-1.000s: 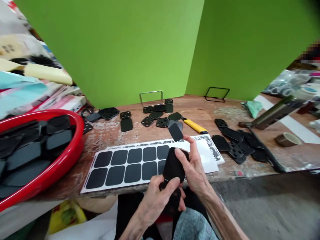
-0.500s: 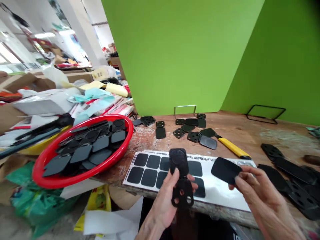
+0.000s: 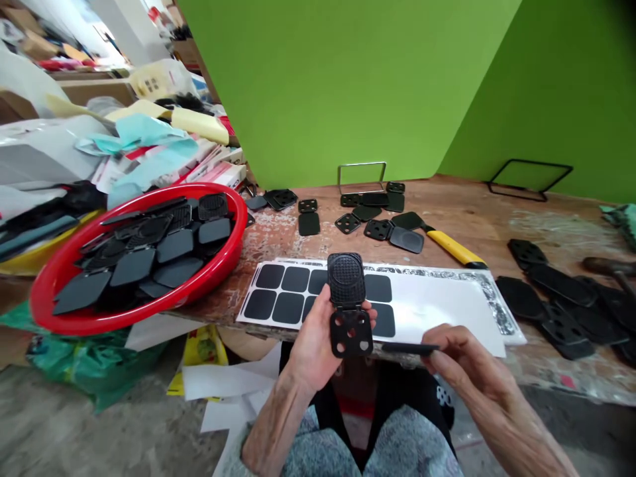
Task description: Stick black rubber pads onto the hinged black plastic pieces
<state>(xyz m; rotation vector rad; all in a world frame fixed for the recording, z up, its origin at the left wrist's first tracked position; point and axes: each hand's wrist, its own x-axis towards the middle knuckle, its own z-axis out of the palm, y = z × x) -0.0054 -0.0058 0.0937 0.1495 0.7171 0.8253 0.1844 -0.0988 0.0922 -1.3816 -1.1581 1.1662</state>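
My left hand (image 3: 311, 341) is closed around a black hinged plate (image 3: 346, 278), which has a ridged round pattern on its upper leaf and several holes in its lower one. Between the thumb and fingers of my right hand (image 3: 460, 361) is a thin black pad (image 3: 407, 348), seen nearly edge-on. The pad's left end comes near the plate's lower leaf; I see no clear contact. Under and behind my hands lies a white sticker sheet (image 3: 447, 298) with rows of black rounded squares (image 3: 293, 279) on its left part; its right part is bare.
A red basin (image 3: 134, 322) full of black plates stands at the left. More black plates (image 3: 539, 281) lie piled at the right, beside a hammer (image 3: 613, 266). A yellow-handled tool (image 3: 454, 247) and scattered plates (image 3: 377, 230) lie behind the sheet, before a green panel (image 3: 338, 86).
My right hand has moved left and turned the pad from face-on to nearly edge-on, closer to the plate. My left hand still holds the plate. The view has tipped downward.
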